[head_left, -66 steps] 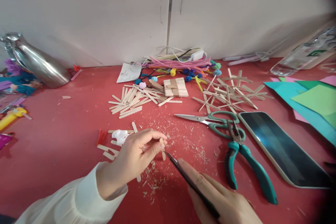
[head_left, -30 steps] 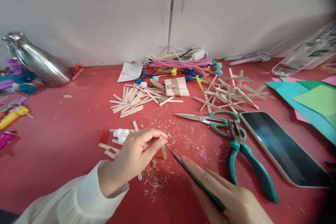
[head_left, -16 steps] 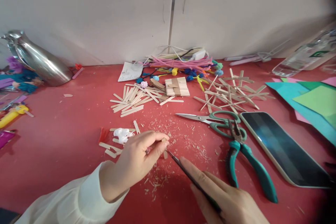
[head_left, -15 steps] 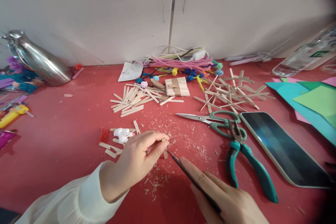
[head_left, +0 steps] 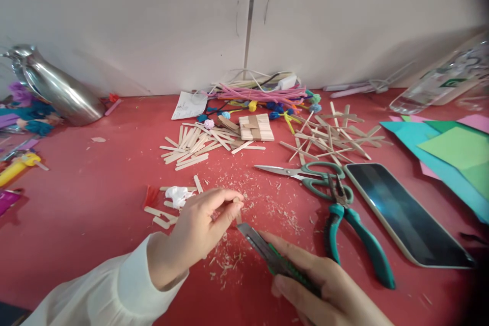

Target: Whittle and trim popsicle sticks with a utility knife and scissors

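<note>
Between the thumb and fingers of my left hand [head_left: 202, 224] is a short wooden craft stick [head_left: 239, 216], mostly covered by the fingertips. My right hand [head_left: 321, 280] is closed around a box cutter [head_left: 273, 257] with a dark and green handle. Its blade points up and left, with the tip at the lower end of the stick; whether they touch I cannot tell. Wood shavings [head_left: 229, 260] are scattered on the red table around and below both hands. Left of my left hand lie cut stick pieces [head_left: 162, 221] and a crumpled white lump [head_left: 178, 196].
Scissors [head_left: 282, 169], green-handled pliers [head_left: 359, 234] and a phone [head_left: 405, 214] lie to the right. Behind are loose craft sticks [head_left: 191, 142], a bundled stack [head_left: 263, 127] and pink pipe cleaners [head_left: 260, 92]. A metal jug [head_left: 61, 86] stands back left; coloured paper [head_left: 454, 153] lies far right.
The box cutter has turned in my right hand, so the flat of its blade and its green handle now show. My left hand keeps the stick, shifted very slightly left.
</note>
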A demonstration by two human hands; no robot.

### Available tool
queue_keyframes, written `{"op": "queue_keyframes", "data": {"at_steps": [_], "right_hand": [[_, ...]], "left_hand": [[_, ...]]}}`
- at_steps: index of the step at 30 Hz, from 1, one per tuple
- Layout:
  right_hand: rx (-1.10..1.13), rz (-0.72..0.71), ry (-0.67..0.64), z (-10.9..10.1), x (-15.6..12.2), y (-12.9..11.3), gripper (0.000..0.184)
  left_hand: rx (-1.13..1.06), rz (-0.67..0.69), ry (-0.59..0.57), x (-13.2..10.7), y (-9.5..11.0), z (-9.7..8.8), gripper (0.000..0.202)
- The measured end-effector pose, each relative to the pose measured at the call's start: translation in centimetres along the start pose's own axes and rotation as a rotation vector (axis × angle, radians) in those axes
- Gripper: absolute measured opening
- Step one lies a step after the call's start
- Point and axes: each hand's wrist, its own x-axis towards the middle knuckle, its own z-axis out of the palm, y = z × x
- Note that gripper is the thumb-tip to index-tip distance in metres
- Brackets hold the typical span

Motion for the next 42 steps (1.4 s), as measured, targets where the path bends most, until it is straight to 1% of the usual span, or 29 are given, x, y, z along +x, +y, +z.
{"op": "queue_keyframes", "data": {"at_steps": [2, 3, 4, 6, 9, 11, 13, 14, 16, 17, 18, 19, 21, 22, 26, 30, 32, 35, 38, 42], "right_hand": [[0.181, 0.113, 0.051, 0.0, -0.2, -0.2, 0.041], [0.251, 0.149, 0.109, -0.1, -0.2, -0.4, 0.042], [0.301, 0.164, 0.184, -0.2, -0.2, -0.5, 0.045], [0.343, 0.127, 0.371, -0.5, -0.2, -0.8, 0.049], [0.328, -0.039, 0.644, -0.6, 0.0, -0.9, 0.045], [0.298, -0.199, 0.766, -0.3, 0.1, -0.7, 0.035], [0.253, -0.393, 0.828, 0.2, 0.2, -0.2, 0.02], [0.225, -0.464, 0.85, 0.4, 0.3, 0.1, 0.017], [0.16, -0.55, 0.894, 0.7, 0.5, 0.9, 0.019], [0.109, -0.542, 0.88, 0.8, 0.6, 1.3, 0.019], [0.037, -0.502, 0.84, 1.0, 0.8, 1.7, 0.015], [-0.001, -0.473, 0.771, 1.1, 1.0, 2.1, 0.013], [-0.048, -0.439, 0.639, 1.3, 1.4, 2.8, 0.017], [-0.062, -0.425, 0.607, 1.4, 1.6, 3.1, 0.02], [-0.077, -0.381, 0.598, 1.8, 2.1, 3.8, 0.022], [-0.08, -0.362, 0.621, 2.0, 2.3, 4.2, 0.027], [-0.088, -0.372, 0.624, 2.0, 2.5, 4.2, 0.029], [-0.107, -0.389, 0.599, 1.9, 3.1, 4.4, 0.029], [-0.109, -0.396, 0.592, 1.8, 3.6, 4.9, 0.029], [-0.077, -0.367, 0.6, 1.5, 3.4, 5.6, 0.03]], "left_hand": [[-0.017, -0.031, -0.005, 0.1, -0.4, 0.0, 0.011], [-0.03, -0.048, -0.009, 0.2, -0.6, 0.0, 0.011], [-0.043, -0.062, -0.018, 0.3, -0.8, 0.0, 0.012], [-0.066, -0.072, -0.049, 0.5, -1.1, -0.1, 0.014], [-0.079, -0.04, -0.075, 0.5, -1.3, -0.1, 0.015], [-0.073, -0.027, -0.072, 0.4, -1.3, -0.1, 0.015], [-0.068, -0.012, -0.037, 0.4, -1.4, -0.1, 0.016], [-0.067, -0.004, -0.01, 0.3, -1.5, -0.1, 0.017], [-0.093, 0.009, 0.047, 0.2, -1.9, -0.2, 0.019], [-0.127, 0.008, 0.087, 0.2, -2.1, -0.2, 0.02], [-0.184, -0.002, 0.137, 0.1, -2.4, -0.2, 0.019], [-0.255, -0.025, 0.199, 0.0, -2.7, -0.2, 0.019], [-0.283, -0.038, 0.269, -0.3, -3.3, -0.2, 0.019], [-0.292, -0.043, 0.301, -0.5, -3.6, -0.1, 0.019], [-0.339, -0.085, 0.44, -1.7, -4.4, 0.4, 0.021], [-0.365, -0.1, 0.563, -3.1, -4.5, 0.8, 0.023], [-0.363, -0.085, 0.588, -3.5, -4.6, 0.9, 0.025], [-0.357, -0.047, 0.594, -3.8, -5.0, 1.0, 0.026], [-0.339, -0.019, 0.578, -4.1, -5.2, 1.2, 0.026], [-0.332, -0.011, 0.546, -4.7, -4.8, 1.2, 0.025]]}}
